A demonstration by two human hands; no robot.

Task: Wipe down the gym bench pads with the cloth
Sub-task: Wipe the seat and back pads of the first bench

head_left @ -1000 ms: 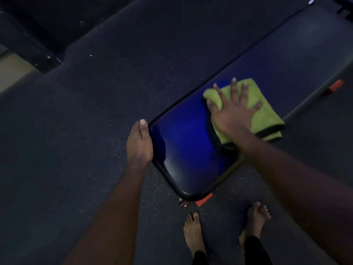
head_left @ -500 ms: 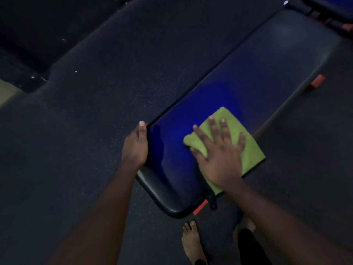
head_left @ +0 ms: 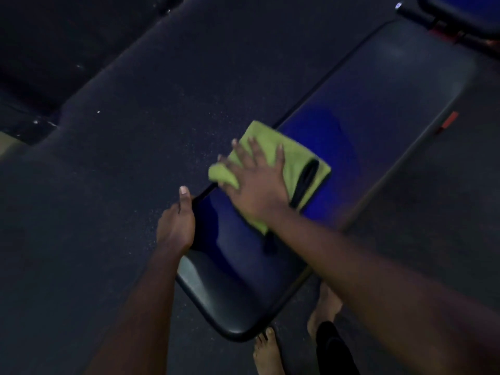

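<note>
A long dark blue bench pad [head_left: 365, 125] runs diagonally from the near centre to the far right. A folded yellow-green cloth [head_left: 295, 161] with a black edge lies across the pad's left edge. My right hand [head_left: 254, 182] presses flat on the cloth, fingers spread. My left hand [head_left: 177, 223] grips the pad's left edge near its near end, thumb up.
Dark speckled rubber floor [head_left: 135, 131] surrounds the bench. My bare feet [head_left: 267, 353] stand at the pad's near end. An orange frame tab [head_left: 449, 121] shows on the right side. Another blue pad [head_left: 470, 12] and its frame sit at the top right.
My right hand slid the cloth from the pad's right side across to its left edge. The left hand kept its grip on the pad edge.
</note>
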